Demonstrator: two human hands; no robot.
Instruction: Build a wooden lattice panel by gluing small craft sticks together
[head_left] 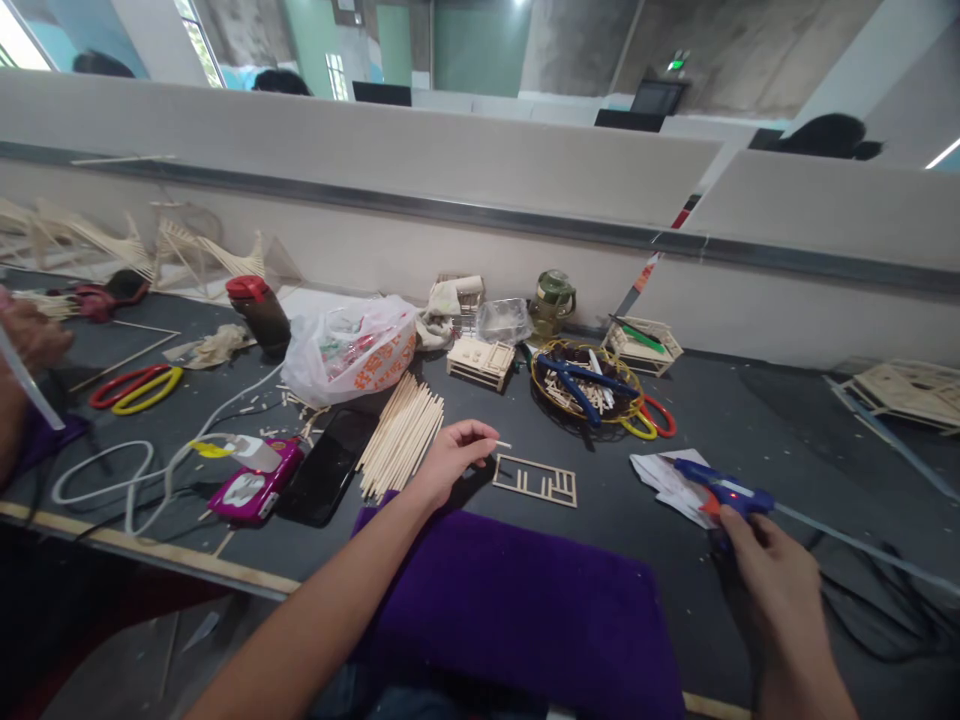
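- The counter (720,400) is dark grey with a pale wooden front edge, its top strewn with small scraps.
- A small wooden frame (551,482) lies flat on it, just beyond a purple cloth (517,620) at the near edge.
- The left hand (461,455) pinches a short stick (504,444) by the frame's far left corner.
- The right hand (776,570) is wrapped around a blue glue gun (727,492), its nozzle end over white paper (660,480).
- Left of the frame are a bundle of sticks (401,435) and a black phone (330,465).
- Farther back stand a plastic bag (349,350), a red-lidded bottle (262,312) and a green jug (553,300).
- Another person's hand (34,335) shows at the far left.
- A pale partition (450,150) with a dark rail (450,207) runs behind the counter; beyond it are the tops of heads, concrete walls (780,50) and a lit green sign (678,62).
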